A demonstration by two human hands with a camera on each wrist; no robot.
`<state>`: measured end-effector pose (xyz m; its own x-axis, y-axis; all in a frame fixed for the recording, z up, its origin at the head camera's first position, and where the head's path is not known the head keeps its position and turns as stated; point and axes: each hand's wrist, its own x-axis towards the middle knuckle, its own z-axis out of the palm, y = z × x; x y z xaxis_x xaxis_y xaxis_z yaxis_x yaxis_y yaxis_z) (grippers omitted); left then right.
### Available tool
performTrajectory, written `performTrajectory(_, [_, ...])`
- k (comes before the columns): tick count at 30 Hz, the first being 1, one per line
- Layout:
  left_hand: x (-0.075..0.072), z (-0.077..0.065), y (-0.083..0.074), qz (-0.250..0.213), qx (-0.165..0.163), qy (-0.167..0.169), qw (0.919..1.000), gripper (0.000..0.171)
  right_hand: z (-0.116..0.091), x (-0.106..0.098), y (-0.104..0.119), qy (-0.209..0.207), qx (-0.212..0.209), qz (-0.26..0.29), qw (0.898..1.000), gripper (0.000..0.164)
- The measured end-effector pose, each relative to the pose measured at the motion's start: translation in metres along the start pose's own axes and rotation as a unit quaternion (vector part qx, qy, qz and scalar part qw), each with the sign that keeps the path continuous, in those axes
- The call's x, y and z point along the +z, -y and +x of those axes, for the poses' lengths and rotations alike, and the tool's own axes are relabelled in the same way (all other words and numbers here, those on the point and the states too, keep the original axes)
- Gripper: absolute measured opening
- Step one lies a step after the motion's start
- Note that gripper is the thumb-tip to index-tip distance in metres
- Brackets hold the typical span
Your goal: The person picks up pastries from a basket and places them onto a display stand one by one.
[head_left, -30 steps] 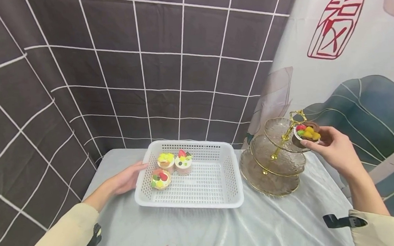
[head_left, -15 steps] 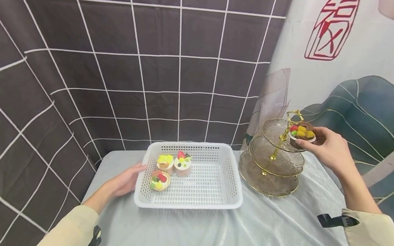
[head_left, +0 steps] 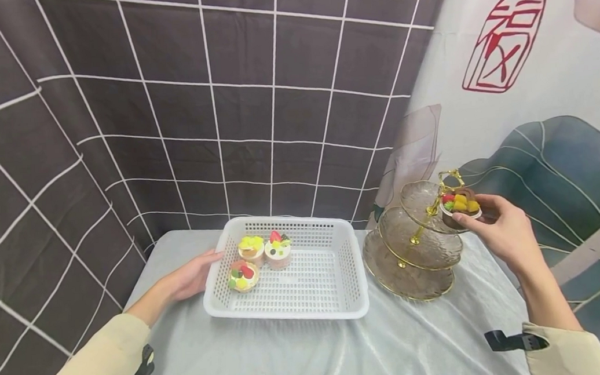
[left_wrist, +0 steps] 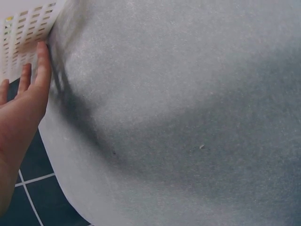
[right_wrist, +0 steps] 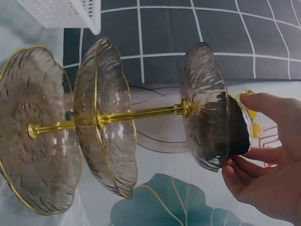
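Head view: a cake [head_left: 458, 202] is pinched by the right hand [head_left: 507, 234] at the top of the stand [head_left: 419, 254]. Left wrist: the cut-off basket [left_wrist: 23, 33] is touched by the left hand [left_wrist: 21, 113], fingers straight. Right wrist: the cake is partly veiled by glass.

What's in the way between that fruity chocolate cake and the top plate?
Nothing that I can see. The right hand holds the cake right at the top plate. The gold post is beside the cake, not underneath. I can't tell if cake and plate touch.
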<state>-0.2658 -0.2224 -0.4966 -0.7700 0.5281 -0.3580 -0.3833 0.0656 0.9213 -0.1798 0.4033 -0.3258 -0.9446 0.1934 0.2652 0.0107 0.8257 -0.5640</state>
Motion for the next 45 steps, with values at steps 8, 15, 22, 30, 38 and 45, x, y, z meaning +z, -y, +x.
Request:
performTrajectory(8, [0.001, 0.001, 0.001, -0.010, 0.002, -0.001, 0.9999, 0.074, -0.003, -0.016, 0.008, -0.014, -0.011, -0.003, 1.000, 0.081])
performTrajectory(15, [0.001, -0.001, 0.001, -0.010, 0.008, 0.003, 0.9999, 0.075, -0.010, -0.027, 0.035, -0.096, -0.049, 0.048, 0.993, 0.076])
performTrajectory(22, [0.003, -0.004, 0.001, -0.012, 0.009, 0.002, 0.9999, 0.077, -0.013, -0.004, 0.082, -0.119, -0.173, 0.117, 0.971, 0.068])
performTrajectory(30, [0.006, -0.005, 0.002, -0.022, 0.015, 0.000, 0.9996, 0.078, -0.015, 0.059, 0.118, -0.018, -0.256, 0.169, 0.952, 0.064])
performTrajectory(38, [0.007, -0.005, 0.006, -0.027, 0.012, -0.005, 0.9995, 0.076, -0.025, 0.152, 0.147, 0.095, -0.211, 0.257, 0.939, 0.062])
performTrajectory(45, [0.008, -0.005, 0.002, -0.026, 0.019, -0.010, 0.9994, 0.076, -0.038, 0.220, 0.170, 0.128, -0.237, 0.268, 0.925, 0.062])
